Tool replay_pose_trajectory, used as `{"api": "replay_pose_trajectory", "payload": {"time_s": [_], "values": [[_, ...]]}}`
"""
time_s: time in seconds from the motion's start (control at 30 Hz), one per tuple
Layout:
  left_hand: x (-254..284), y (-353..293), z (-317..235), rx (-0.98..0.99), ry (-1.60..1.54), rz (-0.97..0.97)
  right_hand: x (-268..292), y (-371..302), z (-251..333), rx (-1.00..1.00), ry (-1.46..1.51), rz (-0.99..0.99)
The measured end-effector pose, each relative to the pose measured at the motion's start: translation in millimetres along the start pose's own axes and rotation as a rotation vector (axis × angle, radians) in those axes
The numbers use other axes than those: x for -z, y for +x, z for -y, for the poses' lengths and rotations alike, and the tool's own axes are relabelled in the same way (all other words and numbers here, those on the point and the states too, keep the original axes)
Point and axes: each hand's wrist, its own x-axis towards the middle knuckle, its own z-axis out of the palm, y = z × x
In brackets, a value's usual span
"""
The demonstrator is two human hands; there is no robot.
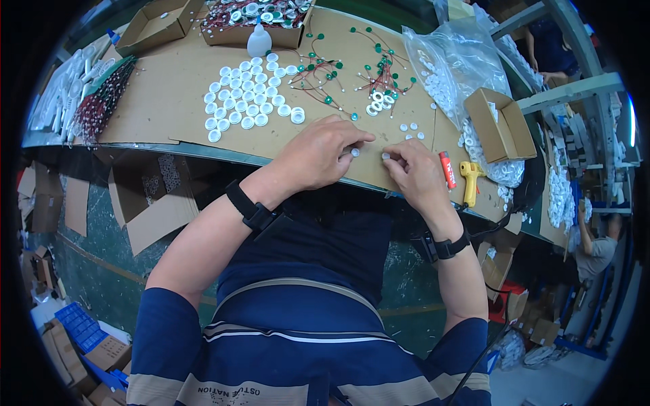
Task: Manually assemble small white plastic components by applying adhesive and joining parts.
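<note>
From here I see the left hand (319,152) pinching a small white piece (355,153) at twelve o'clock, the right hand (421,177) a second white piece (386,156) at one; likely light, stiff, slippery, so I'd take the rims.

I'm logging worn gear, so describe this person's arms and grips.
Left grip and right grip are ungloved. Black wrist straps bear dark modules; a black cable shows beside the right strap. Short navy sleeves have beige bands nearer the shoulders.
</note>
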Motion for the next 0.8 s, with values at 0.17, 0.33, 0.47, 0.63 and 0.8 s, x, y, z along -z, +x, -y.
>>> {"api": "replay_pose_trajectory", "payload": {"time_s": [0.17,0.33,0.47,0.63,0.8], "values": [[-1,0,1,0.017,-0.026,0.01,-9,8,17,-0.01,0.124,0.004],[-1,1,-3,0.009,0.006,0.013,-17,13,16,0.067,0.136,0.015],[-1,1,-1,0.014,-0.013,0.014,-18,14,16,0.1,0.138,0.022],[-1,0,0,0.031,-0.019,0.008,-19,15,14,0.128,0.188,0.0],[-1,1,-1,0.009,0.017,-0.008,-14,13,13,0.073,0.224,0.048]]}}
